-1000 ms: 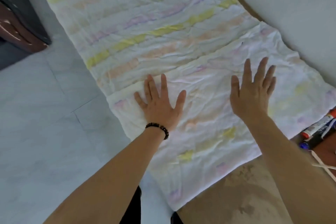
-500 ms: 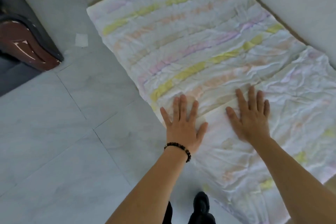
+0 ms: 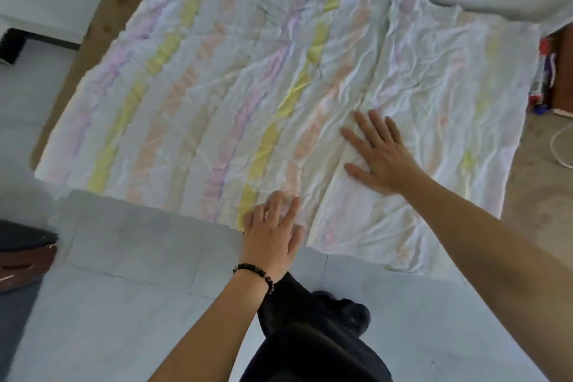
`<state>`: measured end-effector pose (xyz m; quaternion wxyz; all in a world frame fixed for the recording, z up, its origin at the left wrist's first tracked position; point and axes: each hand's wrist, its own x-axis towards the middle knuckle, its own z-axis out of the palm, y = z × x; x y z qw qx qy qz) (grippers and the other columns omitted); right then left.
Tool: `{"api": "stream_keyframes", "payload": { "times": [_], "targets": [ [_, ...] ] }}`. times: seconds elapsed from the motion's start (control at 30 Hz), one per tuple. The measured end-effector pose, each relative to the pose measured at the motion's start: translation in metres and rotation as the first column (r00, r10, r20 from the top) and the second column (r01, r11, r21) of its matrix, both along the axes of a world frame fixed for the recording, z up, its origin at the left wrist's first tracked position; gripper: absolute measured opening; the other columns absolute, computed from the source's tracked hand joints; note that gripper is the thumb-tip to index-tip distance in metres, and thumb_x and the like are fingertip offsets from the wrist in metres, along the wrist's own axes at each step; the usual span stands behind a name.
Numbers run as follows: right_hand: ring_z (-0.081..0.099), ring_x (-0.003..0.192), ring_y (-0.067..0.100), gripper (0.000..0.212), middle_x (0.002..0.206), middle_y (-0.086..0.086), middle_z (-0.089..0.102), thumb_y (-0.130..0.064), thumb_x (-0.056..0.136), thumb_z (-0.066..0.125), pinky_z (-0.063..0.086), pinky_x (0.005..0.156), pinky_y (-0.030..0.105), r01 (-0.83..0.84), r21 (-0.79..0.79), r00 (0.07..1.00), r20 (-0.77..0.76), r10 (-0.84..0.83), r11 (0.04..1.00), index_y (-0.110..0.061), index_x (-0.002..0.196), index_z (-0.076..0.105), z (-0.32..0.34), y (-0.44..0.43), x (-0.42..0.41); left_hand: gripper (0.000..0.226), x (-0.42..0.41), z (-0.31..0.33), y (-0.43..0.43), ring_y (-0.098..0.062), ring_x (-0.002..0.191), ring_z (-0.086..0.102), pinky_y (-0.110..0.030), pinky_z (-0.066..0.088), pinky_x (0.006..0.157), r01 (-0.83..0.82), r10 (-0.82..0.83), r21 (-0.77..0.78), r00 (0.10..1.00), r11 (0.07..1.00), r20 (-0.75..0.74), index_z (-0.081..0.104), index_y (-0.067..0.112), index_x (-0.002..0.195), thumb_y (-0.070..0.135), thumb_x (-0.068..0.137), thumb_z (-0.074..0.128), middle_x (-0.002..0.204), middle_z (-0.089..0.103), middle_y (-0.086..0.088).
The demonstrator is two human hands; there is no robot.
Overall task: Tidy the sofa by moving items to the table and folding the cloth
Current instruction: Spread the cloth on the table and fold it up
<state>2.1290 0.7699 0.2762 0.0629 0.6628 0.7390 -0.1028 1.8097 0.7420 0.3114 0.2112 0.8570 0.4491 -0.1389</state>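
**Cloth** (image 3: 217,87): crumpled white sheet with pastel yellow, pink and purple stripes. It lies spread over the brown bench (image 3: 117,0), ahead of both hands and out to either side. A doubled-over layer lies under the right hand and to its right.

**Left hand** (image 3: 273,236): fingers straight and spread, flat on the cloth's near edge. A beaded bracelet (image 3: 254,273) is at the wrist.

**Right hand** (image 3: 384,158): flat, fingers splayed, pressing on the edge of the doubled layer.

**Pens** (image 3: 542,71): well right of the right hand, just past the cloth's edge.
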Motion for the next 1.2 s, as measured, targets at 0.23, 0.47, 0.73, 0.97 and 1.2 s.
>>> {"api": "stream_keyframes", "payload": {
  "times": [0.23,0.47,0.73,0.97,1.2],
  "targets": [
    [0.019,0.15,0.041,0.056,0.161,0.022,0.026,-0.024,0.094,0.06,0.02,0.12,0.057,0.509,0.045,0.85,-0.187,-0.493,0.86,-0.008,0.146,0.046,0.044,0.03,-0.117,0.046,-0.095,0.063,0.125,-0.019,0.139,0.034,-0.037,0.029,0.111,0.167,-0.162,-0.103,0.985,0.981,0.058,0.04,0.026,0.147,0.04,0.103,0.034,0.153,0.038,0.002],
    [0.018,0.152,0.034,0.059,0.165,0.015,0.017,-0.036,0.101,0.049,0.022,0.122,0.049,0.646,-0.127,0.638,-0.451,-0.624,0.752,-0.015,0.154,0.033,0.061,0.092,-0.289,0.05,-0.183,0.097,0.258,-0.022,0.141,0.034,-0.041,0.031,0.114,-0.133,0.133,0.01,0.99,0.991,0.05,0.041,0.021,0.148,0.039,0.101,0.044,0.155,0.035,-0.003],
    [0.002,0.155,0.028,0.07,0.168,0.008,0.001,-0.053,0.101,0.034,0.013,0.124,0.048,0.658,-0.231,0.6,-0.414,-0.684,0.717,-0.023,0.159,0.007,0.04,0.21,-0.43,0.057,-0.222,0.047,0.437,-0.028,0.145,0.023,-0.046,0.029,0.112,0.145,-0.143,-0.064,0.989,0.987,0.038,0.025,0.024,0.153,0.028,0.1,0.046,0.162,0.015,-0.007],
    [-0.029,0.149,0.034,0.104,0.163,0.01,-0.028,-0.084,0.087,0.03,-0.019,0.117,0.051,0.887,-0.294,0.294,-0.237,-0.926,0.357,-0.023,0.157,-0.018,0.024,0.284,-0.546,0.062,-0.143,0.013,0.58,-0.028,0.149,0.015,-0.046,0.026,0.117,0.287,-0.225,-0.266,0.944,0.92,0.242,0.02,0.027,0.155,0.033,0.099,0.048,0.164,0.0,-0.011],
    [-0.042,0.141,0.035,0.095,0.153,0.011,-0.046,-0.077,0.089,0.022,-0.018,0.119,0.055,0.922,-0.363,0.106,-0.106,-0.989,0.137,-0.027,0.153,-0.029,0.037,0.305,-0.574,0.065,-0.101,0.016,0.602,-0.032,0.147,0.01,-0.04,0.013,0.119,0.459,-0.495,-0.234,0.859,0.857,-0.128,0.013,0.025,0.157,0.048,0.1,0.035,0.165,-0.004,-0.005]
  ]
}}
